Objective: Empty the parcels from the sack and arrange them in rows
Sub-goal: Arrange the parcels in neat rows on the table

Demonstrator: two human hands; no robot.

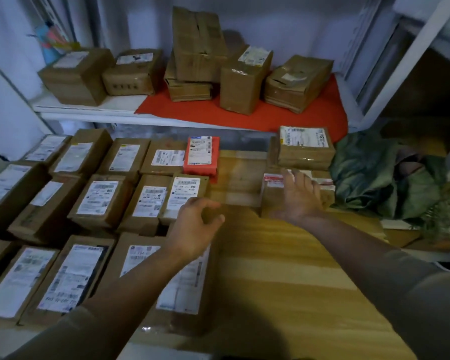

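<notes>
White shelf (89, 110) behind; labels unreadable; right hand (300, 196) flat on parcel (270, 198); left hand (195, 227) loose, empty.

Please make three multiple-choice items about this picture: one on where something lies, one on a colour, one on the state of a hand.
1. Where does the green sack lie?
A. right of the parcels
B. on the upper shelf
C. under the left arm

2. What colour is the sheet on the shelf?
A. blue
B. red
C. yellow

3. What is the right hand doing?
A. lifting a parcel high
B. resting with straight fingers on a brown parcel
C. pulling the sack

Answers: 1 A, the sack is crumpled at the right edge. 2 B, red shows under the boxes. 3 B, its fingers lie flat on the parcel.
</notes>
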